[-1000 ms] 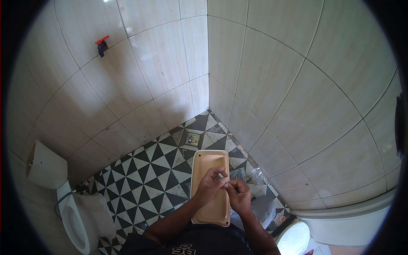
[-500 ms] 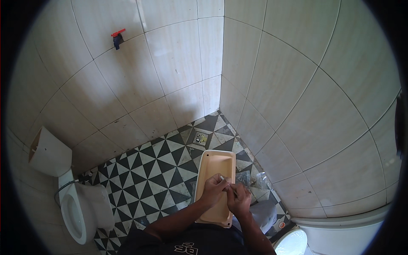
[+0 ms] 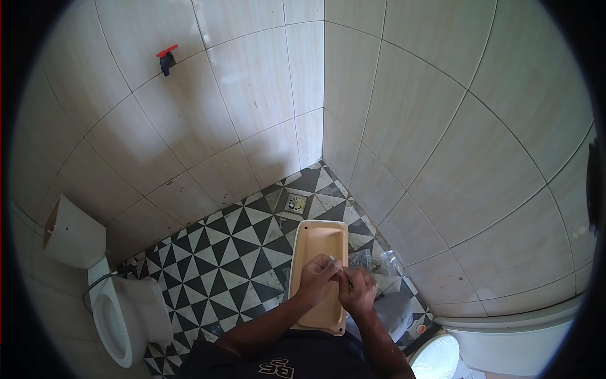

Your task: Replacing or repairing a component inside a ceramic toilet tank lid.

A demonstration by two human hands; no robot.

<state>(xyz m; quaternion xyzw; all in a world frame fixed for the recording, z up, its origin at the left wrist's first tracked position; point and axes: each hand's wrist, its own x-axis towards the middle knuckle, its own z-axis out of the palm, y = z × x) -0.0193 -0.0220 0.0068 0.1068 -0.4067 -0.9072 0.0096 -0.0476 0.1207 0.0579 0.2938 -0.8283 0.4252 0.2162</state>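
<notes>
Over a long, shallow tan piece shaped like a tray with a pale rim [image 3: 323,235], my two hands meet. My left hand [image 3: 317,278] pinches a small whitish piece [image 3: 332,258] between thumb and fingers; its kind is too small to tell. My right hand [image 3: 358,289] is closed close beside it, fingertips touching or nearly touching the left ones. Whatever the right fingers grip is hidden. The tan piece lies lengthwise in front of me, its near end by my dark shirt.
At the left stands a white toilet [image 3: 129,316] with its tank [image 3: 76,232] and a hose. Clear plastic bags [image 3: 386,262] lie right of the tan piece. A floor drain [image 3: 295,203] sits near the corner, a red-handled tap [image 3: 166,60] on the wall, and a white lid-like oval [image 3: 437,357] at lower right.
The view has shifted slightly. Both hands stay together over the tan piece; the right fingers have turned a little around the small piece.
</notes>
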